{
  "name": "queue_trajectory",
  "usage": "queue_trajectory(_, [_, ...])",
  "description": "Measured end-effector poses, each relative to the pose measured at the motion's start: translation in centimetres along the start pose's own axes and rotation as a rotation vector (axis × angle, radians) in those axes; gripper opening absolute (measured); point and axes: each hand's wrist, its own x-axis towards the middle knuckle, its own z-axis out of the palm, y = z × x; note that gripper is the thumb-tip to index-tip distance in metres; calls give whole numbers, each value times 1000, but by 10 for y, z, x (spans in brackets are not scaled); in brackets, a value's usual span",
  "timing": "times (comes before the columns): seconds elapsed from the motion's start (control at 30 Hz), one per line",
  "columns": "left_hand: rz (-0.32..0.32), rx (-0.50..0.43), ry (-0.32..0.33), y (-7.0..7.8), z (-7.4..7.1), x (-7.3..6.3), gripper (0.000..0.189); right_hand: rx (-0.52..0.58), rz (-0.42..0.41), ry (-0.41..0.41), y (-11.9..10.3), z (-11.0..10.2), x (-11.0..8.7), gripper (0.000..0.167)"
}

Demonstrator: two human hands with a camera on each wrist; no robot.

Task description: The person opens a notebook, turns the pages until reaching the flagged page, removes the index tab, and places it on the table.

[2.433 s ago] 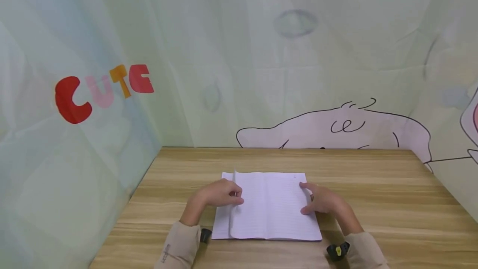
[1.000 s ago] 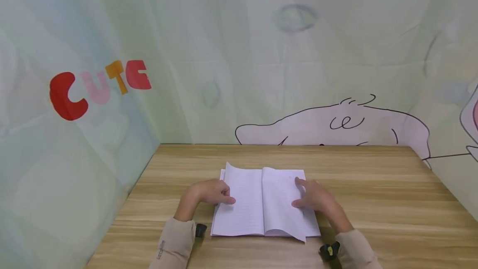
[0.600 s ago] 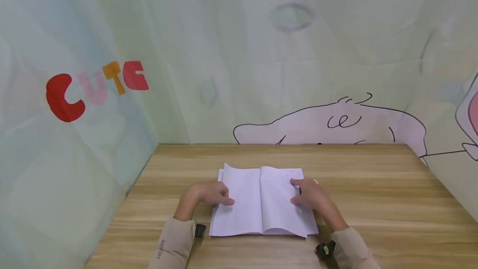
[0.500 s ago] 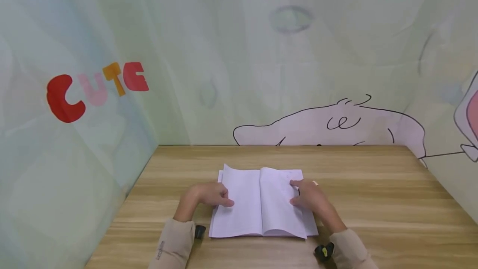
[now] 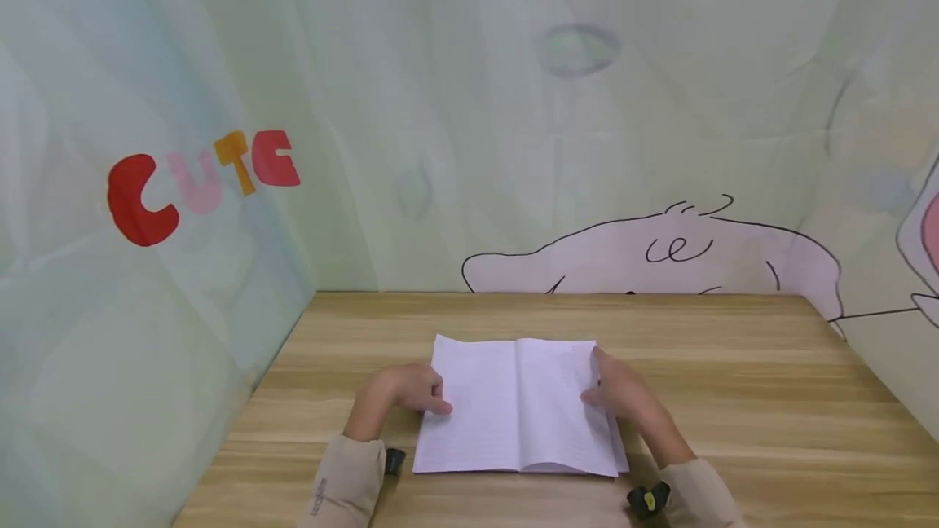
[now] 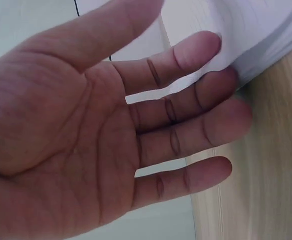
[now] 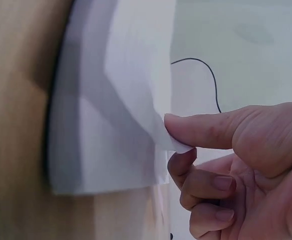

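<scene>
An open notebook (image 5: 480, 422) with faintly lined white pages lies on the table. My right hand (image 5: 623, 389) is at its right edge. In the right wrist view, my right thumb and index finger pinch the edge of a lifted page (image 7: 135, 85), while the other fingers curl below. That page bows slightly at its near edge, and more sheets show beneath it. My left hand (image 5: 411, 392) is at the left edge, thumb over the margin. Seen from the left wrist, its fingers (image 6: 201, 50) are nearly straight, with the index and middle fingertips against the paper.
The wood-grain table (image 5: 734, 398) extends around the notebook. Behind it hangs a pale green curtain (image 5: 440, 104) with a cartoon animal drawing (image 5: 587, 259). On the left side are the coloured letters CUTE (image 5: 143, 202). Dark wrist devices (image 5: 649, 500) sit at both sleeves.
A page was turned from left to right; its outer edge has since moved right with my right hand, nearly covering the sheets below. The raised left page corner has lowered, and my left hand shifted slightly left.
</scene>
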Motion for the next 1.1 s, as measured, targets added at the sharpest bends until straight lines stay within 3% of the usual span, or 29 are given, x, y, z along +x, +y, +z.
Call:
queue_trajectory(0.07, [14, 3, -1, -1, 0, 0, 24, 7, 3, 6, 0, -4, -1, 77])
queue_trajectory(0.23, [28, -43, -5, -3, -1, -2, 14, 16, 28, 2, -2, -14, -3, 54])
queue_trajectory(0.5, [38, -75, 5, -4, -3, -3, 7, 97, -1, -19, 1, -22, -5, 22])
queue_trajectory(0.87, [-8, -53, 41, -3, -1, -3, 11, 187, 7, -30, -4, -31, -11, 32])
queue_trajectory(1.1, [1, -34, 40, -2, -1, -5, 8, 336, -44, -77, -5, -31, -10, 32])
